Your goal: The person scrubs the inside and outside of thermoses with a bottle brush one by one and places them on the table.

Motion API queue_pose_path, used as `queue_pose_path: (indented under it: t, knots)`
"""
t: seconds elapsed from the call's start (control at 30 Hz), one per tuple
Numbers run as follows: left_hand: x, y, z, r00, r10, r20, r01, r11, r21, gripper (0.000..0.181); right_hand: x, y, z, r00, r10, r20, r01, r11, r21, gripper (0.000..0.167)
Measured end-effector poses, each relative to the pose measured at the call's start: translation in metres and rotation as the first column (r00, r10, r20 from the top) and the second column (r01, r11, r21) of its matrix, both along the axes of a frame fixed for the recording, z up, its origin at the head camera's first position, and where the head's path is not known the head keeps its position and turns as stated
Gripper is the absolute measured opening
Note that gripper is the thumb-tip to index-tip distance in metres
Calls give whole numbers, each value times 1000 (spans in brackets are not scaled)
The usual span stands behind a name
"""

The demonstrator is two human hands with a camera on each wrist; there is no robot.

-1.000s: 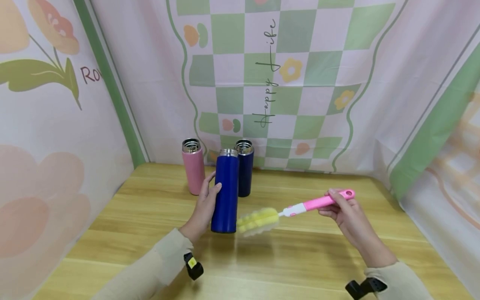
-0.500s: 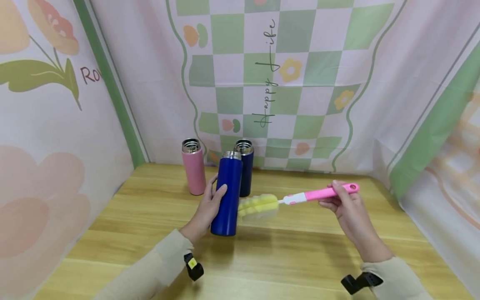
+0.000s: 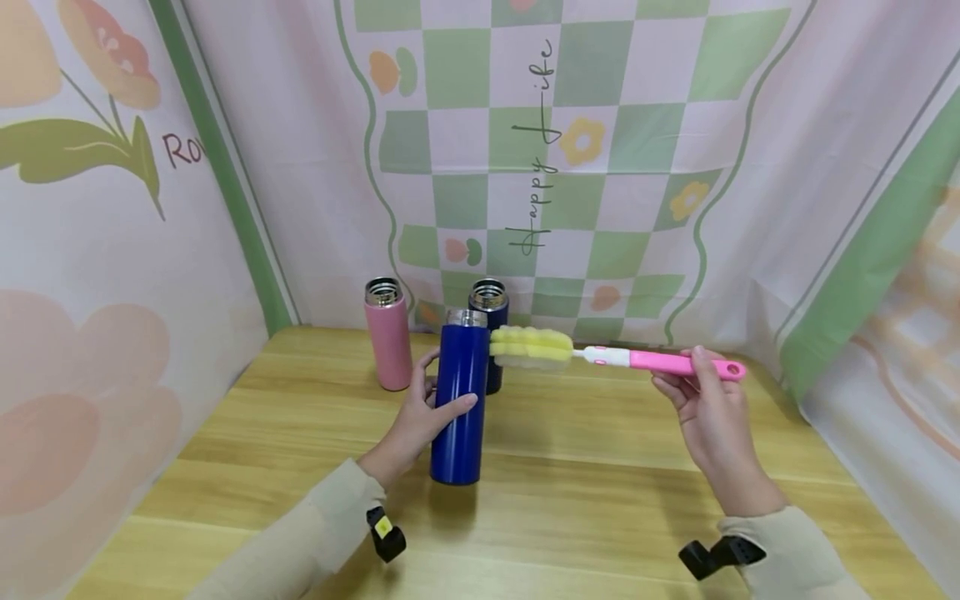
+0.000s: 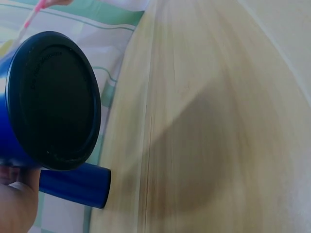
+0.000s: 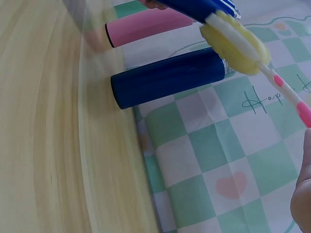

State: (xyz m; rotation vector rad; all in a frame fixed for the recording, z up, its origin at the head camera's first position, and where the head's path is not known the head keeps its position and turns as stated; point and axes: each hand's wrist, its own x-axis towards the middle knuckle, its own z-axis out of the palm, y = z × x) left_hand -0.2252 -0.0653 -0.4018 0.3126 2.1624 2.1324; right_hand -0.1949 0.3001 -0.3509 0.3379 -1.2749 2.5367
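My left hand [image 3: 416, 421] grips a bright blue bottle [image 3: 460, 400] with a bare metal neck, held up off the table and nearly upright. Its dark round base [image 4: 56, 102] faces the camera in the left wrist view. My right hand [image 3: 712, 417] pinches the pink handle [image 3: 663, 362] of a bottle brush near its end. The brush's yellow sponge head [image 3: 532, 343] lies level beside the blue bottle's upper part, to its right; whether they touch, I cannot tell. Inside the bottle nothing can be seen from here.
A pink bottle [image 3: 389, 346] without a lid stands at the back left. Behind the held bottle a dark blue bottle [image 5: 167, 77], also lidless, stands near the rear edge of the wooden table [image 3: 600, 500]. A checked curtain [image 3: 585, 208] hangs directly behind.
The brush has risen from beside the bottle's lower part to near its top and shifted slightly right. The blue bottle has moved a little right and down and become more upright.
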Motion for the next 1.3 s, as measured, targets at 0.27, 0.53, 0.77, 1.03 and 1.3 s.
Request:
queue_pose_path:
  t: [0.27,0.53,0.77,1.03,1.3]
  knots:
    - [1,0,4,1000,12,6,-12,1000,-12,86,0,0,2,1000,3,-23,-4,998,-57,20]
    - [1,-1,7,999,-19,-27,20,999,42,83,1,2,1,1000,17,-17,-18,998,-55,18]
    - [1,-3,11,1000,-14,-1,14,997,81,84,3,5,-4,998,60,2,-60,998,7,23]
    - [-1,-8,9,999,44,3,-44,986,161,80,5,10,-14,991,119,63,-126,985,119,27]
    - [-1,-11,13,998,65,-7,-63,979,196,78,6,17,-19,983,166,82,-177,972,154,29]
